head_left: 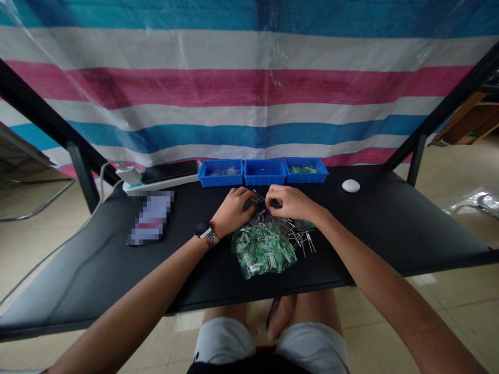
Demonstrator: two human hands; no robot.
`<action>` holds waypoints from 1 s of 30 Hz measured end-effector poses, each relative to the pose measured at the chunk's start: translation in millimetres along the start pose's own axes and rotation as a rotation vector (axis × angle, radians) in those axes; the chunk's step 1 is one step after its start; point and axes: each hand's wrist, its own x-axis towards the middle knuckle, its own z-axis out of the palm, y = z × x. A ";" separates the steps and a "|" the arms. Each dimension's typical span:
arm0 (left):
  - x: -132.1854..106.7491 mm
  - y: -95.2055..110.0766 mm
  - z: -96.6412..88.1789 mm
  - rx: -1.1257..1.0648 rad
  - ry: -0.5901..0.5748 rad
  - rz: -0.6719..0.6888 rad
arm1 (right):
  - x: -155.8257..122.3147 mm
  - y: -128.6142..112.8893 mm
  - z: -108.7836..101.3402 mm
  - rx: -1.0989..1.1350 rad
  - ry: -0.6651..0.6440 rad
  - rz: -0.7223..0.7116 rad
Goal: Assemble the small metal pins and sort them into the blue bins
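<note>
A heap of small green packets (263, 249) with thin metal leads lies on the black table (390, 223). My left hand (234, 210), with a watch on its wrist, and my right hand (292, 202) meet just above the far edge of the heap. Both hands have their fingers curled and pinched around a small green piece between them. What exactly each finger grips is too small to make out. Three blue bins (263, 171) stand in a row right behind the hands.
A white power strip (163, 182) with a dark phone (169, 170) on it lies at the back left, a cable trailing off the table. A blurred flat item (150, 217) lies left of my hands. A white round object (351, 185) sits at the right. A striped tarp hangs behind.
</note>
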 end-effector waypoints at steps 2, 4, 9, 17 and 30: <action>-0.1 1.6 -0.6 -0.001 0.008 -0.012 | 1.0 4.7 0.3 0.078 0.038 0.004; -0.2 3.2 -1.1 -0.012 0.016 -0.012 | 2.3 8.7 2.2 0.173 0.076 0.033; -0.7 7.5 -4.2 -0.040 0.057 -0.037 | 6.1 12.3 11.7 0.383 0.182 0.146; 1.4 18.1 -10.7 -0.299 0.216 0.033 | 13.9 0.8 25.5 0.758 0.217 0.267; -2.1 16.1 -8.9 -0.299 0.266 0.016 | 11.9 -12.1 21.7 0.954 0.227 0.326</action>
